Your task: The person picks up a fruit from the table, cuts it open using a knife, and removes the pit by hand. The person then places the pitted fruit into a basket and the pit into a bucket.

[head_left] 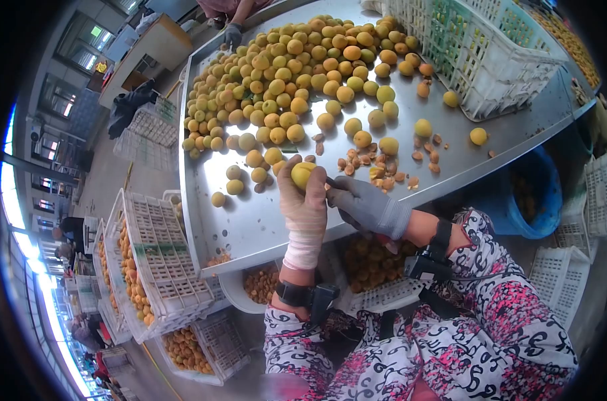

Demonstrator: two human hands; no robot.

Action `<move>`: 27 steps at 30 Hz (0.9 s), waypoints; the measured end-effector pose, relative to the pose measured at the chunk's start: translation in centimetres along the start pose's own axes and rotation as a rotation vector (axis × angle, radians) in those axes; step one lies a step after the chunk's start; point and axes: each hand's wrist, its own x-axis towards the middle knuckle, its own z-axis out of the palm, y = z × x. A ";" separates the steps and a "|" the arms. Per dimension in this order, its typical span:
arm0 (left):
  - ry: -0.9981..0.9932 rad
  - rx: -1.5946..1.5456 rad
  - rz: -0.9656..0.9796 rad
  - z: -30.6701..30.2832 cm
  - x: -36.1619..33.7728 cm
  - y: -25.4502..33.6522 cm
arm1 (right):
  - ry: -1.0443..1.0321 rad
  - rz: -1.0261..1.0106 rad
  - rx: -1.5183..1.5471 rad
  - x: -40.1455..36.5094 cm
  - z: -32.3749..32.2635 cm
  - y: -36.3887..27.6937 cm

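My left hand (305, 204), wrapped in a pale bandage-like covering, is closed around a yellow-green fruit (302, 175) over the metal table (270, 227). Close against it on the right, my right hand (369, 204) wears a grey glove, its fingers closed around a thin dark tool (331, 182) that points at the fruit. The tool's tip is hard to make out. Beyond both hands lies a large pile of yellow-green and orange fruits (277, 73). Brown pits (367, 159) are scattered just behind my right hand.
A white crate (477, 60) stands on the table's right side. At the far edge is another person's gloved hand (232, 35). Below the near edge are a white tub of pits (240, 289) and a blue bucket (541, 194). Fruit-filled crates (173, 260) stand left.
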 end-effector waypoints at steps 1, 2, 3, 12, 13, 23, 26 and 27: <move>0.013 0.102 0.114 0.1 0.0 -0.1 | -0.071 0.102 0.110 -0.2 -0.2 -0.5; -0.001 0.153 0.091 -0.1 0.0 -0.1 | -0.130 0.201 0.217 -0.3 -0.7 -0.9; -0.015 0.203 0.069 -0.4 0.0 -0.2 | -0.162 0.235 0.320 -0.3 -0.8 -0.6; 0.006 0.860 0.460 -1.1 0.4 -0.7 | 0.100 -0.478 -0.193 2.0 3.0 6.8; 0.006 0.788 0.380 -0.5 0.0 0.8 | 0.124 -0.648 -0.415 3.0 3.5 8.5; -0.159 0.556 0.004 0.4 -0.1 1.9 | -0.012 0.136 0.145 0.7 0.5 3.0; -0.192 0.406 -0.130 0.0 0.3 1.7 | -0.026 0.161 0.141 0.7 0.0 2.8; -0.197 0.405 -0.127 0.1 0.3 1.5 | -0.034 0.181 0.148 0.4 -0.2 2.6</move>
